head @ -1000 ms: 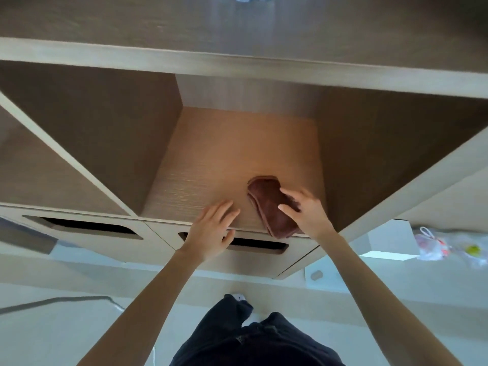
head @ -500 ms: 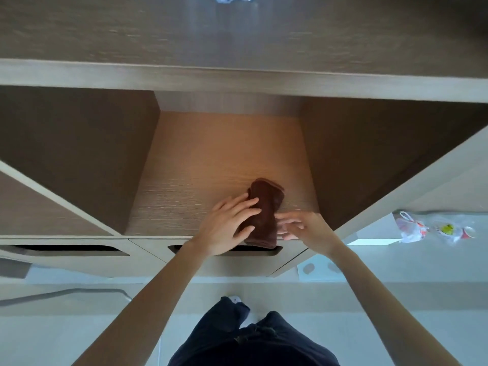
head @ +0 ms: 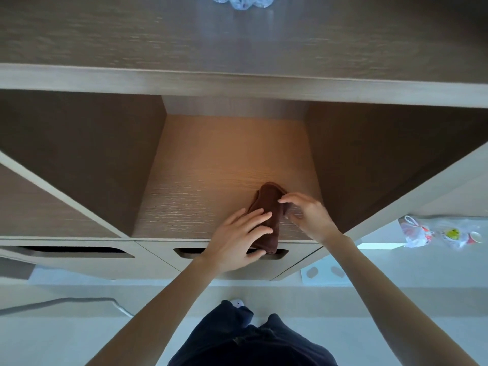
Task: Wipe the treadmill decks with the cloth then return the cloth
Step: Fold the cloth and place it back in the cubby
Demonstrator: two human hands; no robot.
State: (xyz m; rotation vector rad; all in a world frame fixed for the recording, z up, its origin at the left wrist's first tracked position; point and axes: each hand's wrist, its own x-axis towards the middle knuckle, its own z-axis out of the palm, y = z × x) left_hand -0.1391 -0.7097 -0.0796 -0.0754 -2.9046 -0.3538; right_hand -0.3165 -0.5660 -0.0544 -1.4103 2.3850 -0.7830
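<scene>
cloth (head: 269, 207): brown, folded, at front of open cubby (head: 224, 159) floor, near end hanging over the edge.
L hand (head: 235, 240): we see fingers straight, laid flat on cloth.
R hand (head: 310, 219): fingers curled at cloth's rt side (blurred; we can't tell if pinching).

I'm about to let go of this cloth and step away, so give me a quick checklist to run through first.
1. The cloth lies on the cubby shelf: ok.
2. The whole cloth is supported: not ok. Its near end hangs over the shelf's front edge, across the drawer slot.
3. The left hand is free to lift: ok. Its straight fingers rest on top of the cloth.
4. The right hand has released the cloth: cannot tell. Its fingers curl at the cloth's right edge and are blurred.
5. There is room to push the cloth deeper: ok. Bare shelf lies behind it.
</scene>
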